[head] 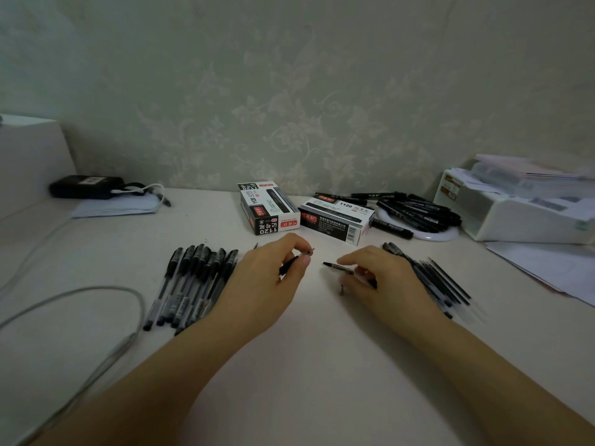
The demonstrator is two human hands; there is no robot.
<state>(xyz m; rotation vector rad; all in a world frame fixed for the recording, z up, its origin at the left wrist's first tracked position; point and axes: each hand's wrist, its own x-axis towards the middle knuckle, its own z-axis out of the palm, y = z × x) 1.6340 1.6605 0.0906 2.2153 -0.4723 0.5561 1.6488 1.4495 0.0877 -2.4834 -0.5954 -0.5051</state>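
My left hand [273, 275] pinches a thin black pen part with a metal tip [297, 258], tip pointing up and right. My right hand [383, 278] grips a clear pen barrel [341, 268] whose dark end points left toward the other piece; a small gap separates the two. A row of assembled black gel pens [193, 281] lies left of my left hand. A pile of thin black refills and pen parts [441, 281] lies to the right, partly hidden under my right hand.
Two black-and-white pen boxes [270, 209] [338, 218] sit at the back centre. Black markers [418, 212] are heaped on a white round plate. A white tray of papers [515, 204] is far right, loose sheets [547, 268] below it. A grey cable [96, 294] loops at the left.
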